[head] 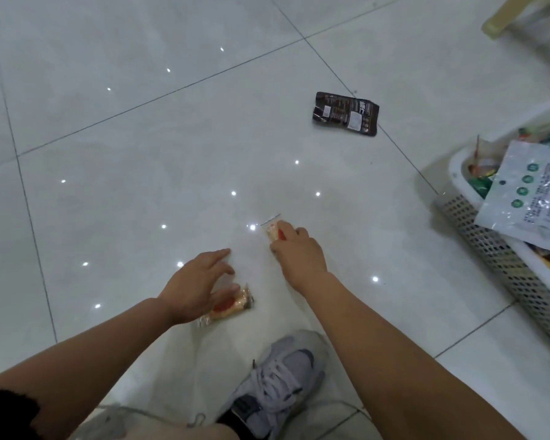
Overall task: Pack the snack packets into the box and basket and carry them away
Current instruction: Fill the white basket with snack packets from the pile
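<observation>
While hands (200,285) reach, dark packet (345,113) beyond.

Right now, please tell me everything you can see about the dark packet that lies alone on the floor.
The dark packet is a flat, roughly rectangular pouch, dark brown or black, glossy like plastic film. Its upper face carries small pale print and a white label patch; the text is too small to read. It lies flat on the pale tiled floor, slightly turned, its lower right corner over a tile joint. Nothing touches it; both hands and the basket are apart from it.

floor (140,138): open ahead | basket (489,249): blocks right (heaped) | shoe (286,376): near
</observation>
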